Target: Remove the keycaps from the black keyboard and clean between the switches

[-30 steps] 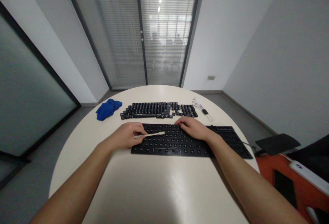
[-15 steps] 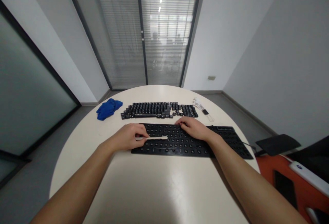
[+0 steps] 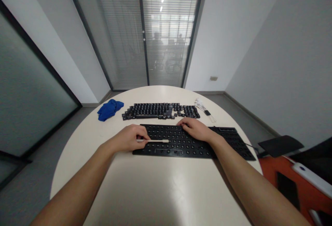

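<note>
A black keyboard base [image 3: 178, 152] without keycaps lies across the round table. My left hand [image 3: 131, 138] pinches a thin pale stick [image 3: 158, 141] at the base's left side; the stick's wider tip lies over the key sockets. My right hand [image 3: 194, 128] rests on the base's upper edge near the middle, fingers curled; what is under them, if anything, is hidden. Behind the base, loose black keycaps [image 3: 150, 110] lie in rows on the table.
A blue cloth [image 3: 109, 110] lies at the table's [image 3: 145, 188] left back. A white item with a black tag [image 3: 207, 112] lies right of the keycaps. A cable runs off the right edge, near an orange surface [image 3: 275, 176] holding a power strip [image 3: 312, 179].
The stick's tip has shifted slightly toward me, with small movement of my left fingers. My right hand looks almost unmoved.
</note>
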`<state>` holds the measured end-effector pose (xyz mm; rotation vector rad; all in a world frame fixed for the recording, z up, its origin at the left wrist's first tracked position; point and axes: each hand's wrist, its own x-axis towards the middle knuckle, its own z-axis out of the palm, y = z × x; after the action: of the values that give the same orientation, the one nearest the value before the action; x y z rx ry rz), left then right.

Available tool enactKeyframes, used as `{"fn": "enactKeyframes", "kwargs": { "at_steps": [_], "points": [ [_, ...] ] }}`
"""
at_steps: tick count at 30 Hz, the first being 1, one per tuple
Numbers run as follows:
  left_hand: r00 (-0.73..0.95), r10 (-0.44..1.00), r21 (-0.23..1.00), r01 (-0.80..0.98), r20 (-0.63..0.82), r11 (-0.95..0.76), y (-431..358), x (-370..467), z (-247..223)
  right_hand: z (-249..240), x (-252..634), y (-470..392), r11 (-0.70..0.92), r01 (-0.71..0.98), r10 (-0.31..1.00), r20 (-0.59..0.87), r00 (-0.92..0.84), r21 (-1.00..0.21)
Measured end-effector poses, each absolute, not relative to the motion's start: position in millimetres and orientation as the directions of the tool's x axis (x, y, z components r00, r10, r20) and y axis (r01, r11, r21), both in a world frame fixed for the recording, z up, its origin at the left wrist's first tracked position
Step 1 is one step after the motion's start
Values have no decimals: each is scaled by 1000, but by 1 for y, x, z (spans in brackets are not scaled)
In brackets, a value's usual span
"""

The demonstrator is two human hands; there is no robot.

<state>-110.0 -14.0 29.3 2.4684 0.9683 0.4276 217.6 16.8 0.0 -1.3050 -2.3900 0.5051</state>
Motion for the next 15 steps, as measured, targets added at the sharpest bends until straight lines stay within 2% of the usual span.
{"fn": "enactKeyframes", "kwargs": {
  "at_steps": [15],
  "points": [
    [770,630,521,497,105,-694,-20,-104,28,-1,218,18,511,713,850,157,-503,-480]
  ]
}}
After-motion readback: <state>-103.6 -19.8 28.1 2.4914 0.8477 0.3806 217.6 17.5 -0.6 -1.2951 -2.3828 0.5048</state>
